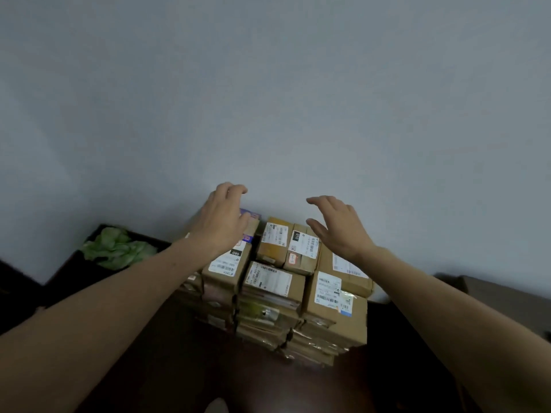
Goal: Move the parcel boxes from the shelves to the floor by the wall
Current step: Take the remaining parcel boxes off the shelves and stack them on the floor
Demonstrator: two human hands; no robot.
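Head view shows stacked rectangular cardboard boxes (275,286), seemingly tape-wrapped.

Dark floor (298,389), carrying a stack of taped parcel boxes (277,293) pushed against the grey wall (298,114).

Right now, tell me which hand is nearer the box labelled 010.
Right. The right hand hovers just up and right of the box labelled 010, thumb by its far corner. The left hand is over the top-left box, with another box between.
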